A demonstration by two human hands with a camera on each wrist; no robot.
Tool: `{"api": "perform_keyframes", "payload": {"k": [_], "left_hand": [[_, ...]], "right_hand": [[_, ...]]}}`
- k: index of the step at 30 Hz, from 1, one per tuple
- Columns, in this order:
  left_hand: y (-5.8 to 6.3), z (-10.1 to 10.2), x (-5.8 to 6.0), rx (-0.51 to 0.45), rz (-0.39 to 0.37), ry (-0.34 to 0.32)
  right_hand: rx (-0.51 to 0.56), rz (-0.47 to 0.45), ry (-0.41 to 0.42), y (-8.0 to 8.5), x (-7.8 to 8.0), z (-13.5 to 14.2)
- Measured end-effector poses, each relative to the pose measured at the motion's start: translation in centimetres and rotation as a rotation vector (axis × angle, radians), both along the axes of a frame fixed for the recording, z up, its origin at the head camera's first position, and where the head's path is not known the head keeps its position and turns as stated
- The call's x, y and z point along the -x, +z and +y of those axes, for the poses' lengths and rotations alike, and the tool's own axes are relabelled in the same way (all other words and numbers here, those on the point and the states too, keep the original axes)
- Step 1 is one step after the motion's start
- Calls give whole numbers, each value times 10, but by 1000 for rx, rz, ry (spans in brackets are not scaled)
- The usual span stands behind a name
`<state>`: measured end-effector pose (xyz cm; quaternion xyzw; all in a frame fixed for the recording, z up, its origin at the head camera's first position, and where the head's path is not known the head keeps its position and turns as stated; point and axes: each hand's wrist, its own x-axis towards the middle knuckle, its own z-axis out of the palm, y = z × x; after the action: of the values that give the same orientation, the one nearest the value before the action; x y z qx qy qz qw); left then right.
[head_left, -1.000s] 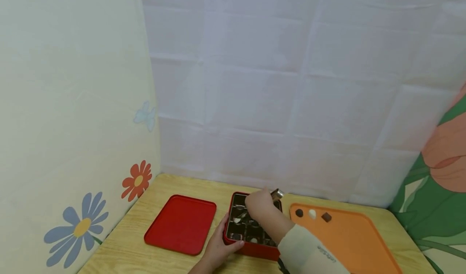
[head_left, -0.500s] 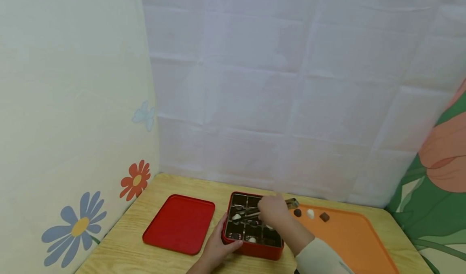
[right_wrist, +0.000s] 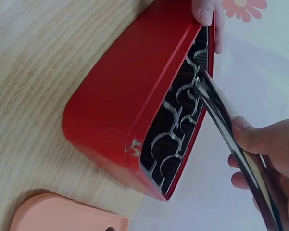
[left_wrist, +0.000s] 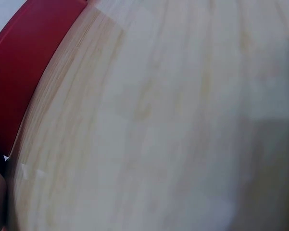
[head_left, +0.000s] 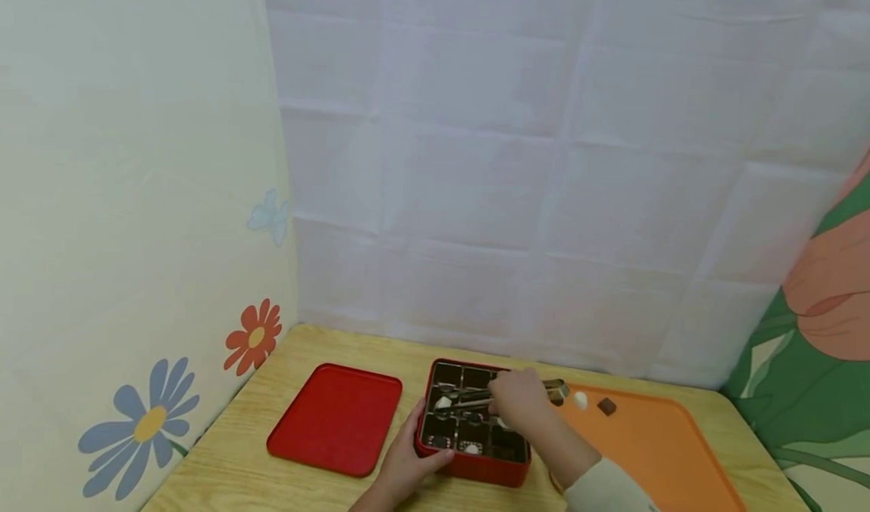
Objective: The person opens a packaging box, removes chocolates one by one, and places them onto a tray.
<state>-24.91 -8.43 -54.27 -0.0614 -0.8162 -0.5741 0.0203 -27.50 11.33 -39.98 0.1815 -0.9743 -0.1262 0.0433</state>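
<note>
A red box (head_left: pixel 479 468) with a dark divided insert stands on the table. My left hand (head_left: pixel 408 463) grips its near left corner, thumb on the front and fingers along the left side. My right hand (head_left: pixel 519 400) holds metal tongs (right_wrist: pixel 231 134) low over the box. The two arms of the tongs are spread slightly, with their tips beside a white piece (head_left: pixel 443 402) that looks like chocolate, in a left compartment. Dark and white pieces sit in several other compartments. In the left wrist view only the box's side (left_wrist: pixel 29 57) and a hand's edge show.
A red lid or tray (head_left: pixel 336 421) lies left of the box. To the right, an orange tray (head_left: pixel 632 451) bears a dark round piece (head_left: pixel 557 402), a white piece (head_left: pixel 581 400) and a brown square (head_left: pixel 607 406). Cloth backdrops border the table (head_left: pixel 224 451).
My right hand has moved right over the box and the tongs now lie flatter, with their arms and the white piece in view. The left hand keeps its hold on the box.
</note>
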Motion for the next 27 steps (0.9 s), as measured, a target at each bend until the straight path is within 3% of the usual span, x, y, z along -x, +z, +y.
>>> {"api": "perform_keyframes", "payload": {"k": [13, 19, 27], "left_hand": [[1, 0, -1, -16, -25, -5], [1, 0, 0, -3, -6, 4], [2, -1, 0, 11, -28, -3]], "right_hand": [[320, 20, 24, -4, -13, 38], [437, 104, 32, -10, -20, 58], [543, 104, -68, -20, -31, 88]]}}
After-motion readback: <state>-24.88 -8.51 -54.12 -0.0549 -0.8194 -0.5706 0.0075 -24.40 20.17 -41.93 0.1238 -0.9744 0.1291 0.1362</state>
